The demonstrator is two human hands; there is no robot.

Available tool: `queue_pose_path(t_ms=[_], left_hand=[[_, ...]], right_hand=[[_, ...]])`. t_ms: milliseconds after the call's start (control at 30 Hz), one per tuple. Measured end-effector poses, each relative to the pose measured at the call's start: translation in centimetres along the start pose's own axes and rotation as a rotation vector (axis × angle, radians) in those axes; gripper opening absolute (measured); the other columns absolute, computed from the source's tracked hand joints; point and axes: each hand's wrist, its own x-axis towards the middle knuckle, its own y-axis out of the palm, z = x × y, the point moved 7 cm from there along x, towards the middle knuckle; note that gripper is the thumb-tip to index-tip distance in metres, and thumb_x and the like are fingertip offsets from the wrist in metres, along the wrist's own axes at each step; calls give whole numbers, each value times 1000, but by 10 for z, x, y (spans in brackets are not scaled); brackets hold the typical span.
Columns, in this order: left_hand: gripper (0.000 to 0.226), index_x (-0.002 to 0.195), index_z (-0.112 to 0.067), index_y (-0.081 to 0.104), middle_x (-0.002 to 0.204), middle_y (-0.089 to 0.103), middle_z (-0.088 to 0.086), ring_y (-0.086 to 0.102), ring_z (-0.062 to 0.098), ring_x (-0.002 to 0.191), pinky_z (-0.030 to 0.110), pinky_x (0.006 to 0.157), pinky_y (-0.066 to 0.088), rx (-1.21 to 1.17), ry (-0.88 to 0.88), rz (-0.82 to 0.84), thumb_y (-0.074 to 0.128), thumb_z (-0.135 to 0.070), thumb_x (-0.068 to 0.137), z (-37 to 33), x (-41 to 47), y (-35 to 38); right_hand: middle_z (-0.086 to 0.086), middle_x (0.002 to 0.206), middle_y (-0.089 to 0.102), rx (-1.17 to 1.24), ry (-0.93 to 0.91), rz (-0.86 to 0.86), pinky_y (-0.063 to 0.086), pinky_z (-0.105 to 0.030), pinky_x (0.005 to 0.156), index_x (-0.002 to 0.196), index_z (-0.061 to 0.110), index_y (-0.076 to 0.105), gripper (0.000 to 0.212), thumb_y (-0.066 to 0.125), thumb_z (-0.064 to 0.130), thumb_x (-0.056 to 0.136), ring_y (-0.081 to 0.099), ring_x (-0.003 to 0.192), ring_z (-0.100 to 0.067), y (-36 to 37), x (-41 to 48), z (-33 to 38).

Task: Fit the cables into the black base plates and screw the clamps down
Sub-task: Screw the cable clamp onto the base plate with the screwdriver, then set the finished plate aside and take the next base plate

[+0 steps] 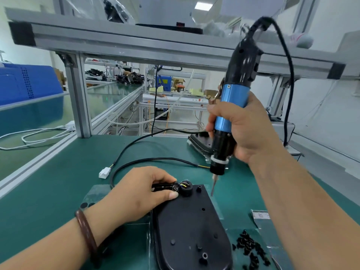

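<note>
Fingers of the left hand (144, 191) pinch the end of a black cable (148, 159) at the top of the flat black plastic base plate (191, 227) on the green bench mat (58, 182); the right hand (245, 129) grips a blue-and-black electric screwdriver (231, 106), bit just beside the plate.

In front there is one black base plate (187, 221), one electric screwdriver (231, 106) and one white connector (104, 172). Two cables show, a far cable (126, 151) and a looped cable (155, 158). Black screws (251, 248) form one heap (too small to count singly).

Black base plate (191, 227) flat; black cable (155, 158) enters top-left end.
</note>
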Motion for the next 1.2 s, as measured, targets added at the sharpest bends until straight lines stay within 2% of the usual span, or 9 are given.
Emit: queue_pose_path(t_ms=[133,267,367,433,567,767,867,1000,1200], left_hand=[[19,93,-33,72,90,69,-17,62,-5,85,26,86,51,-13,11,-12,78,-32,75,-2,0,0],[24,99,-28,72,93,70,-14,63,-3,87,24,87,50,-21,25,-15,78,-29,75,-3,-1,0],[42,113,-43,59,93,68,-16,61,-5,90,15,89,45,-3,42,-2,76,-31,77,-7,-2,0],[52,118,-51,48,93,66,-16,60,-4,90,14,89,43,26,51,22,75,-31,78,-8,-2,0],[36,112,-33,66,103,67,-18,60,-9,95,5,88,42,12,57,16,77,-27,77,-9,-2,-1],[44,113,-40,54,88,65,-21,57,-14,86,-2,76,36,27,70,-27,77,-30,77,-10,-4,-2],[44,113,-37,51,96,64,-22,56,-11,92,-4,74,33,64,57,-30,76,-34,77,-8,-4,-3],[23,98,-32,65,93,67,-20,59,-6,89,8,78,41,73,38,-25,74,-36,77,-5,-3,-1],[13,87,-31,72,83,72,-12,65,2,80,18,77,48,-6,-7,-9,77,-32,75,-2,-2,0]], right_hand=[[-9,70,56,-78,227,-35,52,-30,45,107,8,46,37,67,-4,79,56,44,-21,-29,-1,-13],[-5,52,59,-144,418,-70,52,-30,44,97,11,46,30,68,-1,79,57,43,-21,-63,-11,-29],[-3,53,58,-187,483,-128,51,-30,44,97,12,48,30,70,2,79,58,44,-22,-93,-23,-34],[-6,61,57,-201,485,-170,52,-31,45,102,11,48,35,72,3,78,59,45,-22,-110,-32,-37],[-9,75,53,-196,446,-248,52,-30,45,108,11,48,40,73,6,77,61,47,-20,-137,-45,-46],[-8,70,54,-34,445,-316,53,-27,43,100,11,50,25,66,8,80,64,50,-22,-163,-60,-57],[-4,62,53,44,428,-346,56,-29,48,92,12,53,14,63,14,83,67,55,-24,-174,-64,-59],[-2,52,59,-106,328,-492,52,-25,46,92,19,57,21,69,33,82,64,50,-18,-196,-65,-52],[-8,77,58,-335,403,-690,50,-38,63,84,15,54,43,75,51,73,56,64,-25,-227,-70,-57]])
